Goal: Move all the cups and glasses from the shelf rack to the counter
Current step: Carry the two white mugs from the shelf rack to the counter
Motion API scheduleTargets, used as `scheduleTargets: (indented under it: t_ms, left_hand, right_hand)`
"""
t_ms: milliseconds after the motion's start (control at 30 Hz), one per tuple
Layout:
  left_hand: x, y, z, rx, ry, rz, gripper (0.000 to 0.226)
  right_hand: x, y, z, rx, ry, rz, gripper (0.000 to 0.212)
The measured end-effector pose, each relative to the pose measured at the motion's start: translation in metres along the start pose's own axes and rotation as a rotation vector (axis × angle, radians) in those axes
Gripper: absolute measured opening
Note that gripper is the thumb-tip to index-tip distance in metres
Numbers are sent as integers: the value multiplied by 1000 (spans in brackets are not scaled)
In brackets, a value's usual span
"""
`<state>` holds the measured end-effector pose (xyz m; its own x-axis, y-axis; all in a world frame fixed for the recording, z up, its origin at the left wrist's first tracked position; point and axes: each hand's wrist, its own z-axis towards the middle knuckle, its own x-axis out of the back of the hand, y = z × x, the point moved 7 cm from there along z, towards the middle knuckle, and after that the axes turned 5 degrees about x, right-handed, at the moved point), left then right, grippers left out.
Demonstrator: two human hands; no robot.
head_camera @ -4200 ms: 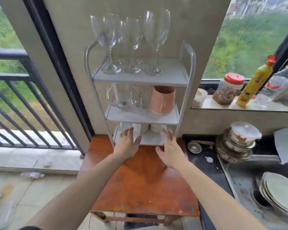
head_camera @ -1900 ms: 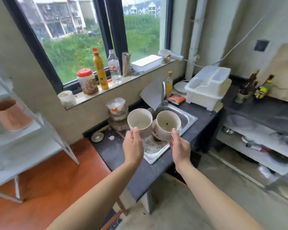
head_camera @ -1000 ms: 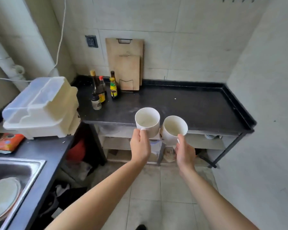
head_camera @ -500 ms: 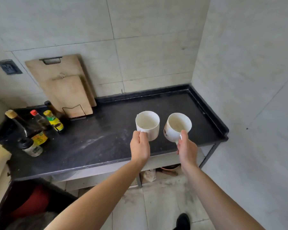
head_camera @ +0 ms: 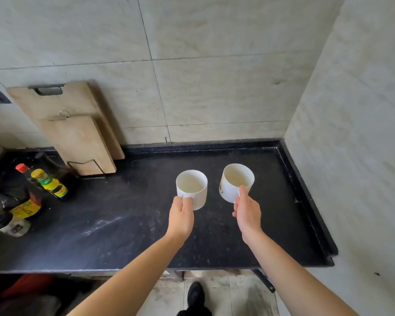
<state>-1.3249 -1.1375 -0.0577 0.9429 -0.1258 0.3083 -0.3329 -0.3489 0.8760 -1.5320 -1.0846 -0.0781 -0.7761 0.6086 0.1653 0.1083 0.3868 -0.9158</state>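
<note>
I hold two white cups over the black counter. My left hand grips the left white cup by its near side; the cup is upright and empty. My right hand grips the right white cup, which tilts slightly left and has a small printed mark on its side. Both cups hover over the right half of the counter, a little apart from each other. Whether either touches the surface I cannot tell. The shelf rack is out of view.
Two wooden cutting boards lean on the back wall in a wire stand. Several sauce bottles stand at the counter's left end. A tiled wall closes the right side. The counter has a raised rim. My shoe shows on the floor below.
I took two cups from the rack's lowest shelf, turned right past the sink, and came up to the black counter. Both hands with the cups now reach further over it.
</note>
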Motion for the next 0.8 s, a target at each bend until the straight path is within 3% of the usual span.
scheduleTargets:
  t_ms: [167, 367, 733, 800]
  left_hand:
    - [-12, 7, 74, 29, -39, -6, 20]
    - [-17, 9, 171, 63, -80, 60, 24]
    - [-50, -26, 294, 178, -133, 69, 31]
    - [-58, -28, 306, 163, -141, 81, 24]
  right_hand:
    - [-41, 0, 58, -13, -56, -138, 43]
    - [-90, -6, 124, 59, -135, -377, 47]
    - [-152, 28, 224, -34, -102, -366, 42]
    - [-156, 31, 239, -40, -101, -359, 41]
